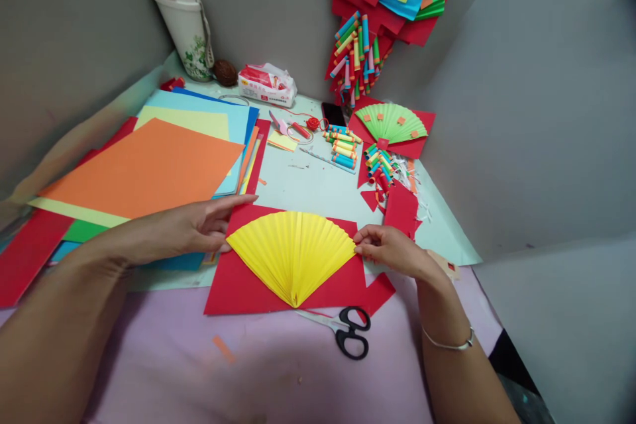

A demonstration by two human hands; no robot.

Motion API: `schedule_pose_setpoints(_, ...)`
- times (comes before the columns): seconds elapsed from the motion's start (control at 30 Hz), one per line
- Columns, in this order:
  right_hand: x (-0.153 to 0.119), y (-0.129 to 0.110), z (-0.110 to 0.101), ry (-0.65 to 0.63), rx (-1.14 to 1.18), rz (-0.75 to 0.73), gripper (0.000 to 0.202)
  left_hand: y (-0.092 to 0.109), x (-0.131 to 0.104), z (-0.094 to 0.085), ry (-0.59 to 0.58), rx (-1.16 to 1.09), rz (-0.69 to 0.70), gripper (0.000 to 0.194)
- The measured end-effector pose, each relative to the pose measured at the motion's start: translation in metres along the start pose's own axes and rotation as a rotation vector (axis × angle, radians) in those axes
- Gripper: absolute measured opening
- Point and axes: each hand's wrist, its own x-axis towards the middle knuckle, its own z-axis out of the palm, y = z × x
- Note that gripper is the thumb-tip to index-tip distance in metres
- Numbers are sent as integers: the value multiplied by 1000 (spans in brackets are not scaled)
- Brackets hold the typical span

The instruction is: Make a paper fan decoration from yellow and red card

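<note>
1. Between our two hands, the yellow fan (pixel 318 255) lies on red card (pixel 231 295), its wide axis running left to right and its point towards us.
2. Our right hand (pixel 387 248) pinches the fan's right corner between thumb and fingers.
3. Our left hand (pixel 199 228) is at the opposite corner, one finger outstretched; we cannot tell whether it pinches.
4. Neither hand is clearly nearer.

1 head view, facing forward-down, close range

Grey walls (pixel 278 6) (dimmer at left) back a lilac-topped table (pixel 189 371).
</note>
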Motion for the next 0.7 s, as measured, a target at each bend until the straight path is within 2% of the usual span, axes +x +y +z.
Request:
schedule_pose_setpoints(0.07,0,1,0,-5,12,-9,20,1,1,2,-174,19,-87,76)
schedule_pose_setpoints(0.1,0,1,0,-6,13,-13,19,2,2,2,-214,10,-109,78)
schedule_pose_setpoints(0.27,0,1,1,-3,-17,-24,19,6,2,4,-189,-31,-123,75)
schedule_pose_setpoints(0.5,-1,-4,0,25,-12,-34,19,-1,4,0,-181,-33,-90,72)
schedule_pose_setpoints(0.67,-5,-12,-3,182,10,-77,30,-3,7,-2,-89,17,-38,69)
schedule_pose_setpoints(0.7,-6,-13,-3,214,12,-76,34,-4,8,-3,-41,23,-23,68)
